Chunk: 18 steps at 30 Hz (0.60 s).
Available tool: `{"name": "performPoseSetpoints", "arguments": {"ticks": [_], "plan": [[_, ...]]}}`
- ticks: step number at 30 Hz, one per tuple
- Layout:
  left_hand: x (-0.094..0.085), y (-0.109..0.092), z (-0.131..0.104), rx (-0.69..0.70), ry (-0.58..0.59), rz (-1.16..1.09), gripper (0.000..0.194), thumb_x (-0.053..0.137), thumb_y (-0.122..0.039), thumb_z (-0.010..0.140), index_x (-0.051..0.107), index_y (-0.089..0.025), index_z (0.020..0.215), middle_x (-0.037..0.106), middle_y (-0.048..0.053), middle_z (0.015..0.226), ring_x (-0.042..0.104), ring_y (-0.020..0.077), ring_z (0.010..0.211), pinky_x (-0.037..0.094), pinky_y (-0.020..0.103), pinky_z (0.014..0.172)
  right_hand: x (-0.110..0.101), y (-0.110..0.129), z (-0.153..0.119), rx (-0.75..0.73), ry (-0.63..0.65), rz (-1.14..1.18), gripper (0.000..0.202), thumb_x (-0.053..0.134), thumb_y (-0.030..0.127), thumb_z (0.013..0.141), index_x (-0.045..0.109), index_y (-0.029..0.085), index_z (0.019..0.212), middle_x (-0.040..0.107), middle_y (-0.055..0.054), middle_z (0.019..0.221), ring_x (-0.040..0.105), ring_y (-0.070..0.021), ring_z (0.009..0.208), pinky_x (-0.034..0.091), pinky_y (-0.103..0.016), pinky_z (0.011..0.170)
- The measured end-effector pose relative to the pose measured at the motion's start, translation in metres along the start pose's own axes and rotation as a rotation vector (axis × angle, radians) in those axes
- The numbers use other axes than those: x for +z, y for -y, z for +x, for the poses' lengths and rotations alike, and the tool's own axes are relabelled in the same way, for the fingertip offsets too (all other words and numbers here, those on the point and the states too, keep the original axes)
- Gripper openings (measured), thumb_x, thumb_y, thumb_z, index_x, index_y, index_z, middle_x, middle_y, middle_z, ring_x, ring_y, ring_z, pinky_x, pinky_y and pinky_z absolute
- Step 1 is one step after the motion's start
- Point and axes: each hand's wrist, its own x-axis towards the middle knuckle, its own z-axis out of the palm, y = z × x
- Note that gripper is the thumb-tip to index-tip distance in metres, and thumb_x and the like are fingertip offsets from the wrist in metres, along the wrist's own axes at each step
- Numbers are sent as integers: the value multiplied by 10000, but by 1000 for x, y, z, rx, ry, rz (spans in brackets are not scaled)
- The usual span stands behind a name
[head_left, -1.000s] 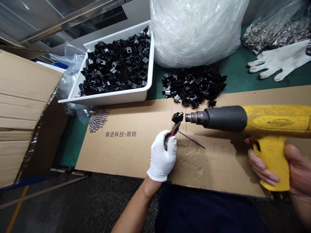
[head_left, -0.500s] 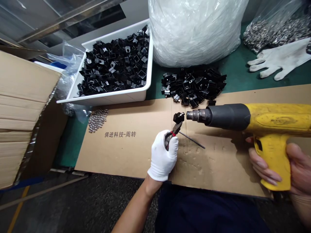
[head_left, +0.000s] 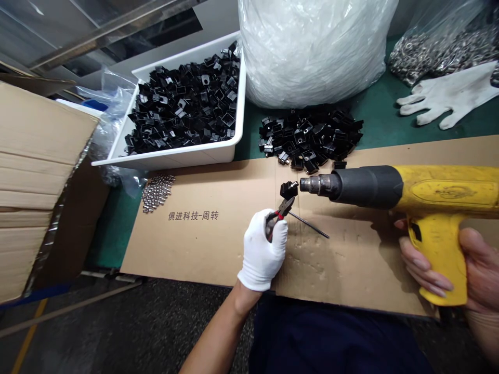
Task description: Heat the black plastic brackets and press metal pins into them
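Observation:
My left hand (head_left: pixel 262 252), in a white glove, is closed around red-and-black handled pliers (head_left: pixel 284 208). At the jaws is a small black plastic part (head_left: pixel 287 189) with a shiny metal piece on its upper right side. My bare right hand (head_left: pixel 432 265) grips the handle of a yellow heat gun (head_left: pixel 448 189). Its metal nozzle (head_left: pixel 317 184) points left, very close to the metal piece; I cannot tell whether they touch. Below the nozzle, a thin dark rod (head_left: pixel 310 225) lies on the cardboard sheet (head_left: pixel 218 244).
A white bin (head_left: pixel 167 158) of black parts stands at the back left, with a loose heap of them (head_left: pixel 312 137) to its right. Small metal pins (head_left: pixel 158 193) lie on the left. Behind are a large plastic bag (head_left: pixel 315 52), a bag of metal pieces (head_left: pixel 440 52) and a white glove (head_left: pixel 448 96).
My left hand, with the pliers and black part, has shifted very slightly right, bringing the metal piece closer to the nozzle. The heat gun stays nearly in place.

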Motion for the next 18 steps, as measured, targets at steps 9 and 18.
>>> {"name": "performPoseSetpoints", "arguments": {"ticks": [9,18], "plan": [[0,-1,0,18,-8,-22,226,530,-390,1015,579,-189,1105,631,54,997,621,181,883,508,309,839,-1,0,-1,5,30,5,616,477,696,914,596,272,1344,612,-93,822,480,-158,483,453,-293,419],[0,-3,0,14,-9,-12,220,520,-397,1018,581,-198,1088,646,67,1009,642,197,907,527,321,835,0,2,0,17,-2,9,626,469,704,901,596,275,1339,597,-97,797,442,-165,486,434,-302,406]]}}
